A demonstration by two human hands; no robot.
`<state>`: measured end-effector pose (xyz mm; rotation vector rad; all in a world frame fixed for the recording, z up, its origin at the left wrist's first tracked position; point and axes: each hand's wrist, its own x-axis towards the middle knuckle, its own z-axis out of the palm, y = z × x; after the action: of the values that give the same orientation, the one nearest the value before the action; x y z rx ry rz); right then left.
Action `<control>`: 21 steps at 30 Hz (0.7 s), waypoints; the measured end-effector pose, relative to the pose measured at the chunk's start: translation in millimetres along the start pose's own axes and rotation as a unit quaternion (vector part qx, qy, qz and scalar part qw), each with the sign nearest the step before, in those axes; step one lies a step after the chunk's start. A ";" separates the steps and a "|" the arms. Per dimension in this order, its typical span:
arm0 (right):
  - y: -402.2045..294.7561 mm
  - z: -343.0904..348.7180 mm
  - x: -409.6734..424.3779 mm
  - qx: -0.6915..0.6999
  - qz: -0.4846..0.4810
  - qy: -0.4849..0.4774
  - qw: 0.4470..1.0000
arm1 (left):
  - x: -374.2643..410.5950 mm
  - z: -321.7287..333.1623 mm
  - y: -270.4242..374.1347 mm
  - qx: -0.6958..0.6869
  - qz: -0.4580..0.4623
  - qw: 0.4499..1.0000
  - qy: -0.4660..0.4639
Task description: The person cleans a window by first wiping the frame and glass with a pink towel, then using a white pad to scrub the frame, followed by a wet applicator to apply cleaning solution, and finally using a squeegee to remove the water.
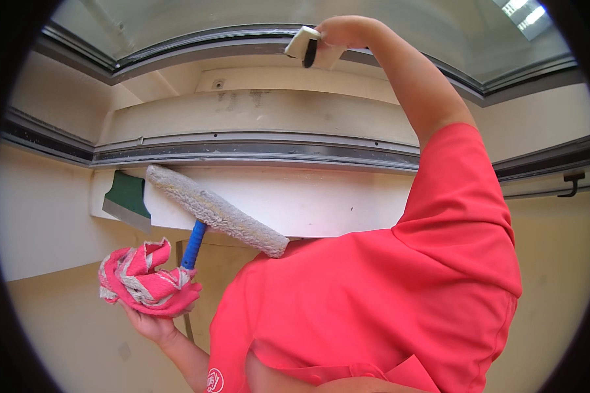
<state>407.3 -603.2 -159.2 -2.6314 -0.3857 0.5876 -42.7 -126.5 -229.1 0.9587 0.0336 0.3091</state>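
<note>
My left hand [150, 324], low at the left, holds a bunched pink and white cloth [150, 287]. A blue handle [194, 245] runs from the cloth up to a grey fleece window-washer sleeve [216, 211], which slants over the sill's front edge; whether my fingers also grip the handle is hidden. Beside its upper end, a green scraper [125, 199] with a metal-coloured edge lies on the white sill. My right hand [341, 34] is raised at the far window frame, closed around a white tool or pad [302, 44] with a black part; its exact kind cannot be told.
A dark metal window track [255, 150] crosses behind the white sill [324, 206]. Beyond it are a ledge [275, 110] with dark stains and the framed glass pane [226, 17]. At the right edge, a black hook-shaped fitting [574, 184] sticks out near the frame.
</note>
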 end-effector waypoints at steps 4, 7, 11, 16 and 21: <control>43.5 32.0 -27.5 -0.240 -0.031 0.050 0.969 | -2.0 14.1 -1.6 0.001 0.002 0.998 0.057; 88.4 58.9 -50.9 0.044 0.066 0.197 0.977 | 1.7 22.7 -3.4 0.013 0.003 0.992 0.122; 52.3 97.8 -54.5 0.198 -0.078 0.394 0.894 | 6.1 46.7 -3.0 0.053 0.001 0.978 0.200; -27.7 133.0 -11.8 0.245 -0.052 0.461 0.851 | 17.6 68.1 1.0 0.010 -0.032 0.999 0.019; -32.9 127.1 -13.2 0.541 0.018 0.333 0.772 | 18.1 78.7 3.9 0.009 -0.028 0.999 0.046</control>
<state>332.0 -536.6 -244.7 -1.5292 0.2074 -0.1625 -13.5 -182.4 -178.6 0.9592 0.1477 0.3027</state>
